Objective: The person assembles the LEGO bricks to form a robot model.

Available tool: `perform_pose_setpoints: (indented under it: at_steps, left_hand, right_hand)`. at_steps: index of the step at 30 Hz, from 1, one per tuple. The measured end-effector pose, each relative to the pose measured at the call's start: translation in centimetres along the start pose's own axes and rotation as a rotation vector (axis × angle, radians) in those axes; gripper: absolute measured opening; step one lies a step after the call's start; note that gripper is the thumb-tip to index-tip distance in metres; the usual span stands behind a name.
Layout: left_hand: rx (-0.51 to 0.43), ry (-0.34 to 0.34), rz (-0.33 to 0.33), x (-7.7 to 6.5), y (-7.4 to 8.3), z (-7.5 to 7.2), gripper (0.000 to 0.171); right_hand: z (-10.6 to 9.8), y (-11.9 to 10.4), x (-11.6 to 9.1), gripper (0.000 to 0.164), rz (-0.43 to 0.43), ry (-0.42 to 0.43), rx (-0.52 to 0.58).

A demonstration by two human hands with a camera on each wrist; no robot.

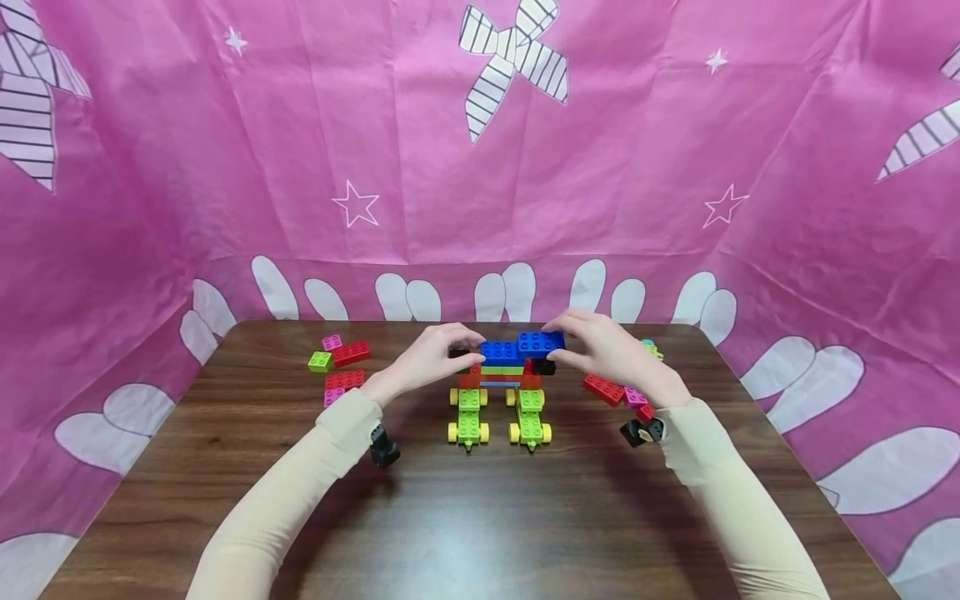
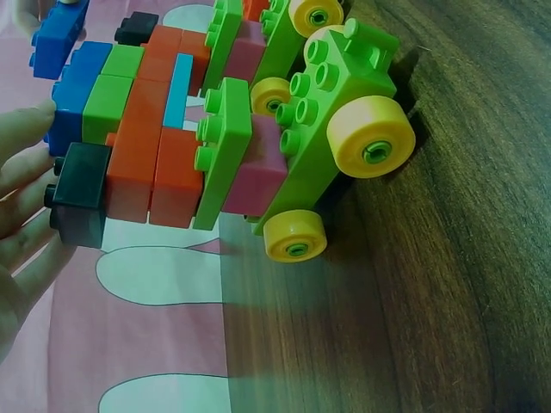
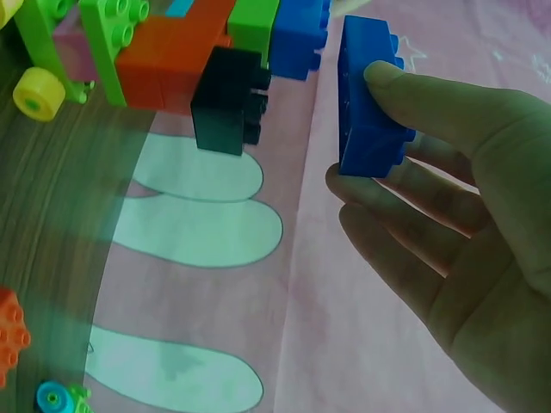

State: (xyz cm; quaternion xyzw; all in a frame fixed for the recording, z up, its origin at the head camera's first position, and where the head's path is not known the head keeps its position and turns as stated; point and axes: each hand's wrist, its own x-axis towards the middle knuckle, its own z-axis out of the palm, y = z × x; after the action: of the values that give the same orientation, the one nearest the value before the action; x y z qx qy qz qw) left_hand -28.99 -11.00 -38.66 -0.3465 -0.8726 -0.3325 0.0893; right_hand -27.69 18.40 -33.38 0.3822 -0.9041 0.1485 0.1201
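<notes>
A block structure stands on two green wheeled bases [image 1: 468, 417] with yellow wheels [image 2: 370, 138]. Red bricks [image 2: 138, 155] rise above them, topped by light green bricks [image 2: 110, 99] and a blue brick [image 1: 499, 353]. My left hand [image 1: 429, 358] grips the left end of that top blue brick, beside a black brick [image 2: 82, 198] jutting from the structure's side. Thumb and fingers of my right hand [image 1: 600, 346] pinch a second blue brick [image 3: 368, 103], raised near the right end of the top. In the right wrist view a gap shows between the two blue bricks.
Red bricks [image 1: 350, 353], pink bricks and a light green brick [image 1: 319, 361] lie to the left. Another red brick [image 1: 603, 388] lies to the right with pink pieces. Black pieces [image 1: 384, 448] sit near both wrists. A pink patterned cloth [image 1: 450, 208] hangs behind the wooden table [image 1: 465, 533].
</notes>
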Motion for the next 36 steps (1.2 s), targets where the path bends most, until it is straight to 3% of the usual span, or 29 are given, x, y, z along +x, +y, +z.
perform_pose_setpoints:
  at_steps: [13, 36]
  left_hand:
    - [0.006, 0.005, -0.017, 0.0, 0.1, -0.1, 0.03]
    - [-0.024, -0.008, -0.035, -0.2, -0.1, -0.9, 0.034]
  right_hand:
    - [1.3, -0.9, 1.4, 0.035, -0.046, 0.066, 0.07]
    - [3.2, -1.1, 2.3, 0.035, -0.046, 0.067, 0.115]
